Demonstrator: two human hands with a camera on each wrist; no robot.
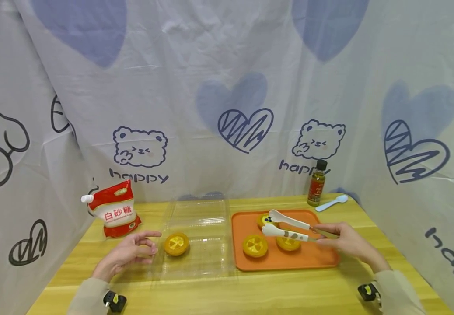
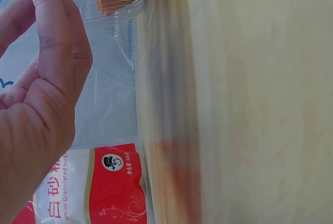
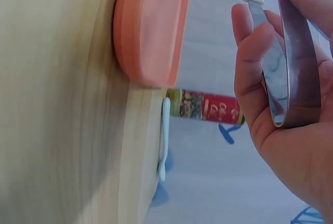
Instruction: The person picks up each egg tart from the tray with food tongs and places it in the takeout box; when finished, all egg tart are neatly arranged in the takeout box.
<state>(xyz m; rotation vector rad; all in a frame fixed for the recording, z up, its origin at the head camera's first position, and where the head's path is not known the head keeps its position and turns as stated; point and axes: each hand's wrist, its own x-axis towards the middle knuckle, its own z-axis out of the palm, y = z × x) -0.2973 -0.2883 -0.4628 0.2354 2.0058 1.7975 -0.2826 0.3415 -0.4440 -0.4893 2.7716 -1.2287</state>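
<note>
My right hand point(image 1: 347, 243) grips a pair of tongs point(image 1: 288, 235) with white tips and a bent metal handle point(image 3: 302, 88). The tips are spread apart above the orange tray point(image 1: 321, 262), over egg tarts. On that tray lie a fruit-topped tart point(image 1: 255, 246), another tart point(image 1: 288, 243) partly behind the tongs, and a tart with dark berries point(image 1: 265, 221). My left hand point(image 1: 130, 253) holds nothing; its fingers are loosely bent beside the clear plastic box point(image 1: 211, 267). Inside the box, near its left side, sits one tart point(image 1: 176, 244). Whether the fingers touch the box I cannot tell.
A red and white sugar bag point(image 1: 117, 210) with a white spout stands at the left, behind my left hand. At the back right are a black-capped bottle point(image 1: 316, 186) and a pale blue spoon point(image 1: 332, 203). The box's lid point(image 1: 199, 212) is raised at the back.
</note>
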